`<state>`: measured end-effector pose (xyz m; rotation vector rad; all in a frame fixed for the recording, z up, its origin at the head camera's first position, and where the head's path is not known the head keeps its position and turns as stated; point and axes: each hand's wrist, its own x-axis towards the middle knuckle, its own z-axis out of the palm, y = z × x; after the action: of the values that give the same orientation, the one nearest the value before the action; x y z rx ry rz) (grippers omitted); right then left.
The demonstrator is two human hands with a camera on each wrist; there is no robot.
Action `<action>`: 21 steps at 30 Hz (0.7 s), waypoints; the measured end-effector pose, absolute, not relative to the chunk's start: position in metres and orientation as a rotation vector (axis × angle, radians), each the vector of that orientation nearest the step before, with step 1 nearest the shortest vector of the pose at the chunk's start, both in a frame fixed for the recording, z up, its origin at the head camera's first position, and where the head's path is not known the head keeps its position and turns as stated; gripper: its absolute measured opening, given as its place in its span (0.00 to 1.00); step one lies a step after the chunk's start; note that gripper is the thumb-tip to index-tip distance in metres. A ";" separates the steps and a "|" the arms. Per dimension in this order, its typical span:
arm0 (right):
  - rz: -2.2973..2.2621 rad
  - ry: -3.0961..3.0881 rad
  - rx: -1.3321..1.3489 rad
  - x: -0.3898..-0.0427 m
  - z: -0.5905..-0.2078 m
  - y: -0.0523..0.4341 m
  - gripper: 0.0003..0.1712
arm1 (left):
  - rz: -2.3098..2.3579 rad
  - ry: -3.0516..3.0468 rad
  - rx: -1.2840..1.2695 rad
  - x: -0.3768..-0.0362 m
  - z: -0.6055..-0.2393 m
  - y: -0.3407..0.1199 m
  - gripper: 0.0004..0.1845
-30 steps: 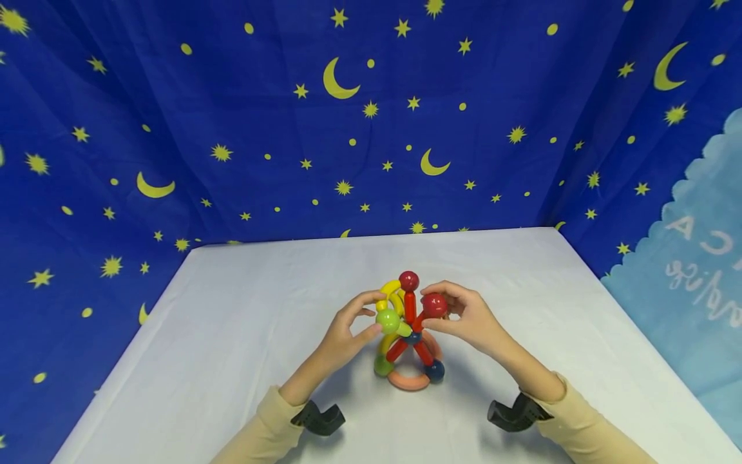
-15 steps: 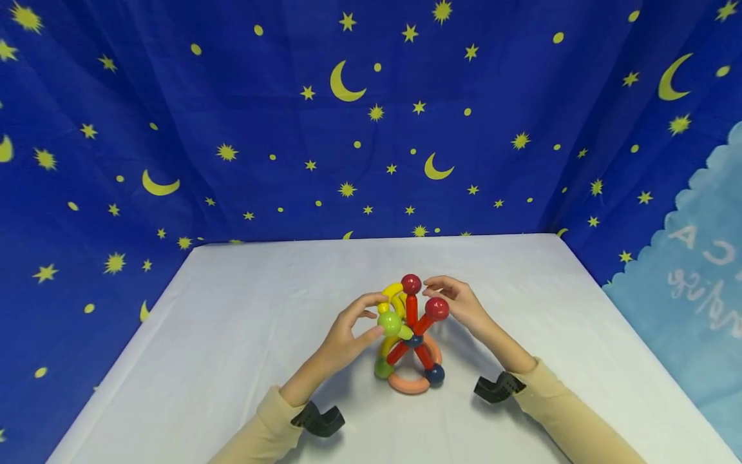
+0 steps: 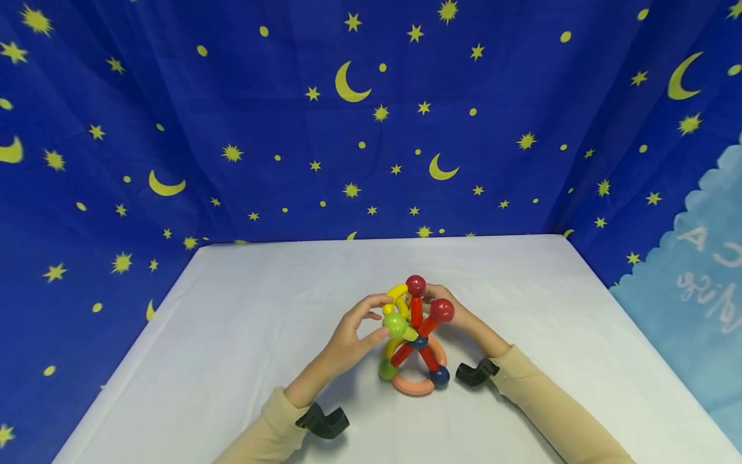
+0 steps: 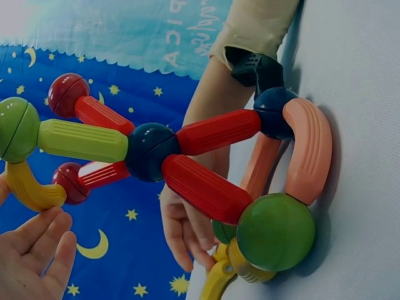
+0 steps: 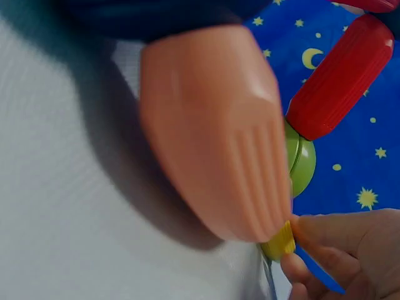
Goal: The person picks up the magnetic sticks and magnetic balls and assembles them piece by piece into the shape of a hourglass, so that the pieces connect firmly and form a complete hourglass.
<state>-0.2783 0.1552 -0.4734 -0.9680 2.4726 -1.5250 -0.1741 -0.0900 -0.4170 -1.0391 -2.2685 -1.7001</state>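
A toy structure (image 3: 415, 338) of coloured rods and balls stands mid-table on a peach ring (image 3: 413, 385). My left hand (image 3: 379, 316) holds its left side: the thumb lies against the green ball (image 3: 395, 324) and a fingertip on the yellow curved piece (image 3: 397, 293). My right hand (image 3: 462, 318) reaches behind the structure, its fingertips hidden in the head view. In the right wrist view its fingers (image 5: 331, 247) pinch the end of the yellow curved piece (image 5: 279, 242) near the table, beside the peach ring (image 5: 212, 137). The left wrist view shows that right hand (image 4: 187, 234) behind the red rods.
The white table (image 3: 243, 335) is ringed by a blue star-and-moon cloth (image 3: 290, 129) at the back and sides. A pale blue banner (image 3: 695, 270) hangs on the right. Black wrist mounts (image 3: 322, 420) sit on both forearms.
My right hand has left the red ball on the right and moved behind and lower, to the yellow curved piece. The left hand and the structure have stayed put.
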 end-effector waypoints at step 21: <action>-1.379 2.870 -0.473 -0.273 -0.471 0.166 0.22 | -1.675 -2.278 -1.045 -0.174 -0.417 -0.089 0.24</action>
<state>-0.2730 0.1656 -0.4705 -0.4732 2.8696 -1.3786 -0.1744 -0.0887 -0.4167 -1.0449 -2.2779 -1.6748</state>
